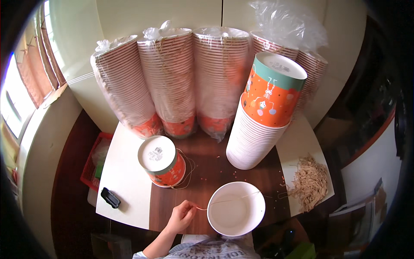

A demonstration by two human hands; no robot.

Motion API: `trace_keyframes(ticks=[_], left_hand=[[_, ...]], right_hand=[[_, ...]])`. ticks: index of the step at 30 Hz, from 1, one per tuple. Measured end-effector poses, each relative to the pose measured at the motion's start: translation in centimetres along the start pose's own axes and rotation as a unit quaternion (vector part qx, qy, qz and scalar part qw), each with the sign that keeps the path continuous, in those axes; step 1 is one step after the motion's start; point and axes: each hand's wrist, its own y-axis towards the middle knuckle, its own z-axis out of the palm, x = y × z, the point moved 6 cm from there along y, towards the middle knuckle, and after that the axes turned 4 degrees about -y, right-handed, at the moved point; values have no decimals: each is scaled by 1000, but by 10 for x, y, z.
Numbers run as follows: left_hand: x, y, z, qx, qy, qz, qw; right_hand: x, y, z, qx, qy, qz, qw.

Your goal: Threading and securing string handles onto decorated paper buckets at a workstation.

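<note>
My left hand is closed in a pinch on the end of a thin tan string at the table's front edge. From there the string reaches to the rim of a white paper bucket and runs across its open mouth. The bucket's opening faces up at me, and only its white inside shows. My right hand is not in view. Left of the bucket, an upside-down orange and green paper bucket stands on the table, with loops of string beside it.
A tall stack of upside-down paper buckets stands right of the middle. Several plastic-wrapped stacks line the back. A heap of tan strings lies at the right edge, a small black case at the left. Reddish bits dot the brown tabletop.
</note>
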Motion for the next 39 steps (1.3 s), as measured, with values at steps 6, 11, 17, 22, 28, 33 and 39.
trace_keyframes(ticks=[6,11,17,22,28,33,39], left_hand=[[-1,1,-3,-17,-28,-14,999],[0,-2,-4,-29,-17,-49,998],[3,-3,0,-22,-8,13,1000],[-5,0,1,-45,-29,19,998],[-7,-2,3,-33,-13,23,999],[-6,-6,-2,-47,-17,29,998],[-3,-10,0,-43,-49,17,998]], right_hand=[[0,5,-3,0,52,-4,999],[1,3,-12,0,89,-3,996],[3,6,-13,4,135,-5,991],[6,7,-17,4,174,-9,985],[5,8,-19,4,224,-13,974],[7,7,-20,2,263,-18,965],[6,10,-14,6,314,-22,949]])
